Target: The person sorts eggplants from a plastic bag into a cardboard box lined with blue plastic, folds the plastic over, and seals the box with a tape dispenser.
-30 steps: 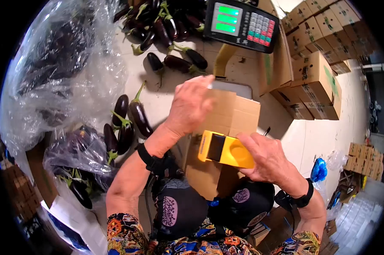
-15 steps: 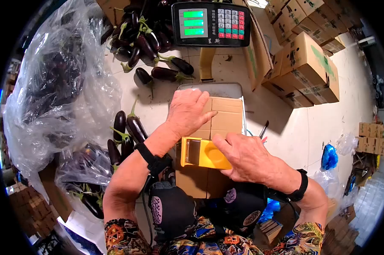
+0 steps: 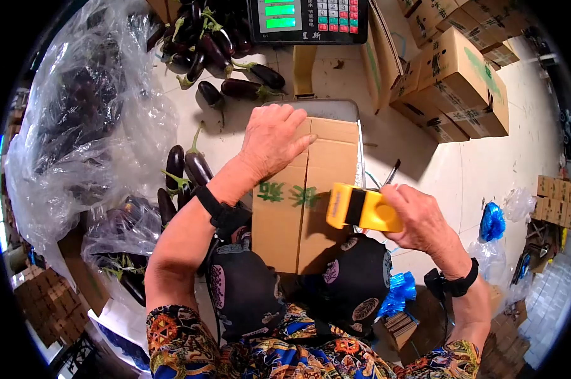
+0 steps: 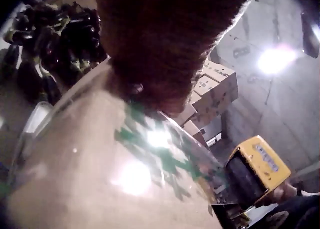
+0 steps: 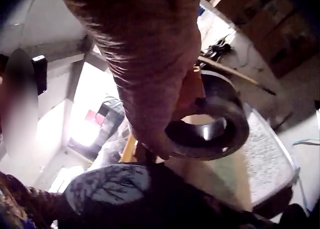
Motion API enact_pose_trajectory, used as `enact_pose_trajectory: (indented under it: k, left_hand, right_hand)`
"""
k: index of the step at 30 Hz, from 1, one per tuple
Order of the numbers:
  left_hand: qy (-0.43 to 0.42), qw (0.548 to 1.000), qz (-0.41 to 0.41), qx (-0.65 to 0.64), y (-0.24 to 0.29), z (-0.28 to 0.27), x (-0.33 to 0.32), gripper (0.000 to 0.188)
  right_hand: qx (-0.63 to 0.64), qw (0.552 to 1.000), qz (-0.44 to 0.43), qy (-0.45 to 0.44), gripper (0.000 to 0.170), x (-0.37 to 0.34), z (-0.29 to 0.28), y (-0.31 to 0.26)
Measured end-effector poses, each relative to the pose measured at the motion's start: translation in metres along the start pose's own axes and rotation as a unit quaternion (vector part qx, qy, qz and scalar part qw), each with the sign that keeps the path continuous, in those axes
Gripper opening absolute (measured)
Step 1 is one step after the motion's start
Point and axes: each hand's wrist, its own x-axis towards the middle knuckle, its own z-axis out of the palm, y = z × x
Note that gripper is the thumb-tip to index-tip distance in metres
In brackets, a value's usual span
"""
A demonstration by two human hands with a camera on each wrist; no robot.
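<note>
A cardboard box (image 3: 276, 230) with green characters stands in front of the knees, its top flaps meeting along a seam. My left hand (image 3: 274, 138) rests on the far end of its top, thumb spread across the seam. My right hand (image 3: 418, 218) grips a yellow tape dispenser (image 3: 379, 213) beside the box's right edge. In the left wrist view, a glossy strip runs over the box top toward the dispenser (image 4: 267, 164). The right wrist view shows the dark tape roll (image 5: 235, 121) under the right hand.
Behind the box are a scale platform (image 3: 342, 108) and its lit display (image 3: 280, 23). Eggplants (image 3: 211, 54) lie on the floor at the back and left, near a large plastic bag (image 3: 130, 120). Packed cartons (image 3: 465, 88) stand at the right. A dark-bladed tool (image 3: 393, 170) lies right of the box.
The left hand has come down from above the raised flaps onto the box top. The tape dispenser moved left over the box, then back right to its edge. The green characters now show.
</note>
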Motion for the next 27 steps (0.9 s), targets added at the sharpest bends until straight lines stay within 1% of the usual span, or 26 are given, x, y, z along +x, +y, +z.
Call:
enact_pose_trajectory:
  k: [4,6,7,8,9,10,11,12,13,14,15,18,19,20,21,24,25,27]
  left_hand:
    - [-0.01,1.0,-0.002,0.0,-0.003,0.002,-0.002,0.041]
    - [-0.015,0.999,-0.011,-0.027,-0.004,0.0,-0.003,0.044]
    - [-0.018,0.999,-0.014,-0.039,-0.006,0.0,-0.003,0.046]
    - [0.023,0.991,-0.041,-0.122,-0.012,0.002,-0.004,0.047]
    - [0.061,0.974,-0.071,-0.204,-0.019,0.007,-0.009,0.049]
    - [0.097,0.948,-0.103,-0.286,-0.026,0.014,-0.019,0.05]
    - [0.059,0.931,-0.153,-0.327,-0.037,0.024,-0.038,0.059]
    - [0.026,0.859,-0.24,-0.452,-0.041,0.034,-0.057,0.06]
    - [-0.003,0.762,-0.318,-0.564,-0.038,0.04,-0.073,0.061]
    - [-0.029,0.643,-0.386,-0.661,-0.035,0.047,-0.091,0.062]
    - [-0.053,0.59,-0.46,-0.661,-0.006,0.022,-0.088,0.063]
    - [-0.106,0.463,-0.452,-0.756,-0.016,0.043,-0.104,0.065]
    - [-0.103,0.474,-0.446,-0.752,-0.018,0.049,-0.103,0.066]
    - [-0.101,0.487,-0.439,-0.748,-0.017,0.059,-0.096,0.066]
    - [-0.104,0.498,-0.431,-0.745,-0.013,0.067,-0.088,0.067]
    - [-0.163,0.469,-0.388,-0.777,0.005,0.068,-0.054,0.08]
    - [-0.159,0.44,-0.395,-0.79,0.01,0.066,-0.046,0.078]
    - [-0.189,0.439,-0.385,-0.79,0.008,0.066,-0.041,0.076]
  right_hand:
    - [-0.008,0.999,0.045,0.004,0.067,-0.048,0.025,0.047]
    - [-0.002,0.997,0.071,0.009,0.068,-0.068,0.049,0.069]
    - [0.009,0.997,0.07,0.013,0.067,-0.068,0.057,0.075]
    - [0.018,0.998,0.064,0.018,0.067,-0.063,0.07,0.08]
    - [0.03,0.998,0.058,0.021,0.066,-0.053,0.082,0.082]
    - [0.045,0.997,0.054,0.021,0.066,-0.045,0.092,0.079]
    - [0.066,0.996,0.058,0.003,0.066,-0.036,0.101,0.075]
    - [0.091,0.994,0.065,0.006,0.066,-0.034,0.111,0.074]
    - [0.112,0.991,0.07,0.01,0.066,-0.032,0.121,0.075]
    - [0.131,0.988,0.075,0.014,0.066,-0.029,0.129,0.078]
    - [0.137,0.986,0.099,0.008,0.064,-0.032,0.136,0.077]
    - [0.144,0.984,0.094,0.041,0.063,-0.033,0.142,0.073]
    - [0.136,0.986,0.084,0.05,0.063,-0.033,0.137,0.072]
    - [0.121,0.989,0.081,0.035,0.052,-0.037,0.129,0.071]
    - [0.121,0.988,0.086,0.032,0.051,-0.044,0.123,0.068]
    - [0.084,0.987,0.129,0.033,0.052,-0.072,0.1,0.057]
    - [0.07,0.984,0.163,0.028,0.054,-0.075,0.089,0.051]
    - [0.054,0.982,0.182,0.015,0.055,-0.069,0.073,0.043]
